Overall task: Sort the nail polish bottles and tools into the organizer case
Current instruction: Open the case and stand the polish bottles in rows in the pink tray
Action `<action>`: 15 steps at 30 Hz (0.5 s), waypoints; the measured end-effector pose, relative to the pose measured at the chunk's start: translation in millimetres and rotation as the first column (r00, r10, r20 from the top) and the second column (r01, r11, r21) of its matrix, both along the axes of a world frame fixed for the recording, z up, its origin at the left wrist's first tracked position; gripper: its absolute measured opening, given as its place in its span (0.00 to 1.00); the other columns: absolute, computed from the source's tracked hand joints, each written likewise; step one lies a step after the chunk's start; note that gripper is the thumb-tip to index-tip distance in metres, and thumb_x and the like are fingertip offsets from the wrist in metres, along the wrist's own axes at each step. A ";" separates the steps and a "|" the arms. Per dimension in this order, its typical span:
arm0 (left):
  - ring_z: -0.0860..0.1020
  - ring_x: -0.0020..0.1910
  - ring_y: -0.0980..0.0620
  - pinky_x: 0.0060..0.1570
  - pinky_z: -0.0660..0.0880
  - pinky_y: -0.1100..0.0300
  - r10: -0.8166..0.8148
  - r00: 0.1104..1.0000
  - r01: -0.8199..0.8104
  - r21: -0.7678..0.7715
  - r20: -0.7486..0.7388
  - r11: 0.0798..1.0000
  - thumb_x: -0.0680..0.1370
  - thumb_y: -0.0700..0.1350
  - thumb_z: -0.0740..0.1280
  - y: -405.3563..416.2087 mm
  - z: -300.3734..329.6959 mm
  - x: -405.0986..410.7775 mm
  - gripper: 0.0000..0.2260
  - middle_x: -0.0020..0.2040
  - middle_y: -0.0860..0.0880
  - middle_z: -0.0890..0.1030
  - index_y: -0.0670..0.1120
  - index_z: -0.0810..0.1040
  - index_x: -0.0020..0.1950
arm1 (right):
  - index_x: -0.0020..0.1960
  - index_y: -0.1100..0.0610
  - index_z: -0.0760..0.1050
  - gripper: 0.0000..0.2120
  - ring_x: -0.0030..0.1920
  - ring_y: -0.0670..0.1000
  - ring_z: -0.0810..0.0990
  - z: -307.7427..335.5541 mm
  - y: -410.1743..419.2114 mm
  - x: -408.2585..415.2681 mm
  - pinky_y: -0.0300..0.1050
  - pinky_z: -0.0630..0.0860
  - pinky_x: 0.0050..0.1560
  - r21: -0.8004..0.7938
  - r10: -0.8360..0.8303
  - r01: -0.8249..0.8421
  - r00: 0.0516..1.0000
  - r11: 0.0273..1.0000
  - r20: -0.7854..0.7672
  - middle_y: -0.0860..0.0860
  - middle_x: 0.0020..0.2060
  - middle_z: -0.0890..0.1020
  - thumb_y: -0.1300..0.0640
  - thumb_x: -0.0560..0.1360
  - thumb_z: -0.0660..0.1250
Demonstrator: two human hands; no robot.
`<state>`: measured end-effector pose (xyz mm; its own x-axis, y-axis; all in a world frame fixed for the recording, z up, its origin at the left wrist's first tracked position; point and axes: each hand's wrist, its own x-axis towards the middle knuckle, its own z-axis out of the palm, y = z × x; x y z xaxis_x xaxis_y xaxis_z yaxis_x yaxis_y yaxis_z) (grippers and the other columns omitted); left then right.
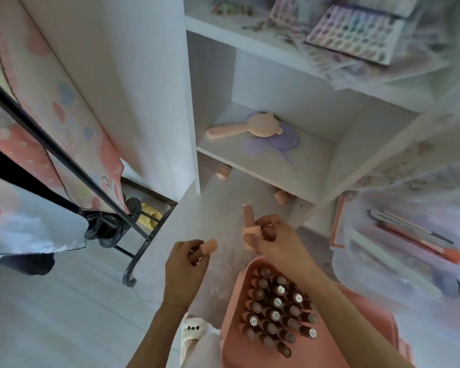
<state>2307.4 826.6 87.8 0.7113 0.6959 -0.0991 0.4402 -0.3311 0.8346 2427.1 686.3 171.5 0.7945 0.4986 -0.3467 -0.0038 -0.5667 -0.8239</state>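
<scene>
Head view, blurred at the right edge. Left hand (pixel 187 264) pinches a small peach piece (pixel 209 246), poking out at two o'clock from its grip. Right hand (pixel 272 241) holds peach finger-shaped pieces (pixel 250 224), sticking out at eleven o'clock. Below, a pink case (pixel 337 338) holds capped polish bottles (pixel 278 309). At three o'clock, a nail file (pixel 406 225) bears unreadable writing.
</scene>
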 end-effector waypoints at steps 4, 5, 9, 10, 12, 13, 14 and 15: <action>0.75 0.42 0.68 0.41 0.67 0.80 0.059 0.998 -0.056 -0.089 0.034 0.994 0.71 0.42 0.72 -24.8 30.8 -17.3 0.10 0.42 0.60 0.77 0.52 0.76 0.48 | 0.51 0.51 0.73 0.11 0.42 0.39 0.79 6.3 -35.4 -21.1 0.28 0.72 0.41 0.048 0.043 -0.040 0.998 0.998 -0.055 0.45 0.42 0.81 0.54 0.71 0.69; 0.76 0.43 0.68 0.41 0.69 0.79 0.081 0.995 -0.073 -0.128 0.062 0.989 0.70 0.42 0.73 -30.9 38.0 -20.6 0.11 0.43 0.60 0.78 0.52 0.75 0.48 | 0.50 0.50 0.73 0.10 0.41 0.38 0.79 6.8 -44.2 -25.6 0.28 0.72 0.41 0.060 0.050 -0.046 0.997 0.997 -0.066 0.45 0.42 0.81 0.55 0.71 0.70; 0.79 0.43 0.64 0.42 0.74 0.72 0.145 0.974 -0.097 -0.254 0.175 0.962 0.69 0.40 0.74 -52.4 61.7 -32.3 0.13 0.43 0.56 0.80 0.54 0.75 0.45 | 0.45 0.44 0.72 0.09 0.40 0.31 0.77 8.0 -79.4 -45.8 0.23 0.70 0.39 0.112 0.050 -0.043 0.997 0.993 -0.057 0.40 0.40 0.80 0.56 0.71 0.70; 0.79 0.43 0.63 0.42 0.75 0.71 0.146 0.968 -0.082 -0.291 0.203 0.953 0.69 0.38 0.73 -57.6 64.9 -35.7 0.12 0.43 0.54 0.81 0.53 0.76 0.44 | 0.44 0.43 0.72 0.10 0.41 0.33 0.78 7.3 -89.8 -51.0 0.26 0.72 0.41 0.126 0.053 -0.046 0.997 0.991 -0.051 0.40 0.40 0.80 0.57 0.71 0.70; 0.80 0.43 0.60 0.42 0.75 0.69 0.151 0.951 -0.038 -0.384 0.269 0.923 0.69 0.36 0.73 -68.6 69.7 -43.0 0.11 0.43 0.52 0.83 0.50 0.78 0.45 | 0.43 0.46 0.73 0.08 0.42 0.42 0.80 4.9 -112.9 -61.4 0.38 0.76 0.46 0.139 0.062 -0.055 0.997 0.989 -0.052 0.44 0.40 0.81 0.58 0.72 0.70; 0.81 0.42 0.60 0.40 0.75 0.70 0.149 0.944 -0.013 -0.417 0.294 0.909 0.69 0.35 0.72 -74.0 70.3 -46.8 0.11 0.42 0.52 0.83 0.49 0.78 0.45 | 0.44 0.48 0.74 0.07 0.42 0.45 0.80 2.7 -125.3 -66.6 0.43 0.76 0.46 0.126 0.059 -0.051 0.997 0.991 -0.056 0.45 0.40 0.81 0.58 0.71 0.70; 0.81 0.42 0.61 0.39 0.75 0.71 0.136 0.943 0.010 -0.433 0.305 0.902 0.69 0.35 0.72 -80.1 69.8 -50.6 0.10 0.41 0.54 0.84 0.47 0.79 0.45 | 0.45 0.49 0.74 0.08 0.42 0.45 0.79 -0.7 -137.5 -71.7 0.43 0.76 0.45 0.108 0.054 -0.048 0.997 0.993 -0.053 0.45 0.41 0.81 0.58 0.71 0.70; 0.81 0.42 0.61 0.39 0.75 0.71 0.113 0.946 0.031 -0.432 0.303 0.901 0.69 0.35 0.72 -87.1 68.5 -53.6 0.09 0.41 0.56 0.84 0.46 0.79 0.45 | 0.45 0.49 0.74 0.08 0.41 0.44 0.78 -4.7 -149.3 -76.7 0.40 0.75 0.44 0.088 0.048 -0.043 0.998 0.995 -0.047 0.45 0.40 0.80 0.58 0.70 0.71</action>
